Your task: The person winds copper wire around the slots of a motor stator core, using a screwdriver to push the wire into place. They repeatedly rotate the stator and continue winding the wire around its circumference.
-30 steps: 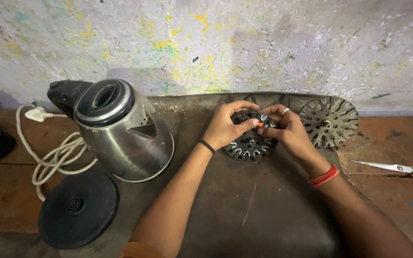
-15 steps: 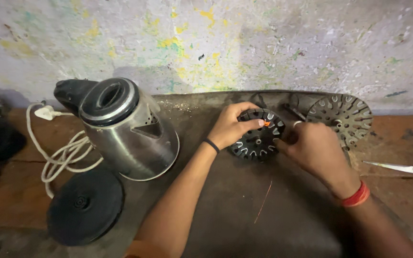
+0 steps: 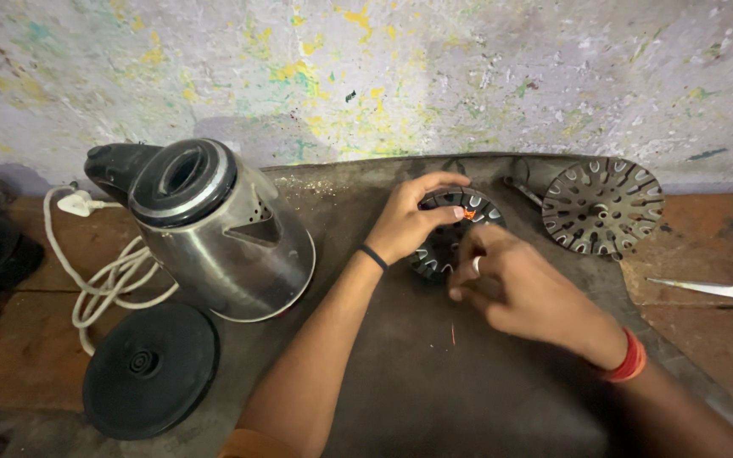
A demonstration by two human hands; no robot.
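Both hands worked at a slotted metal motor core on a dark mat against a paint-flecked wall.

The left hand [image 3: 407,222] gripped the motor core [image 3: 451,233] by its upper rim, fingers curled over it; the right hand [image 3: 515,288] lay loosely curled just in front of the core, and whether it pinched anything could not be told. The core sat near the mat's [image 3: 434,390] far edge, close to the wall [image 3: 366,76], with bare mat between it and the steel kettle [image 3: 214,225] to the left. A second slotted disc [image 3: 601,206] leaned well apart to the right, scissors [image 3: 723,291] beyond it. Half a second earlier the right hand had been beside the core; it had since drawn back toward the person. The black kettle base [image 3: 150,371] and white cord [image 3: 103,276] lay on the reddish floor.
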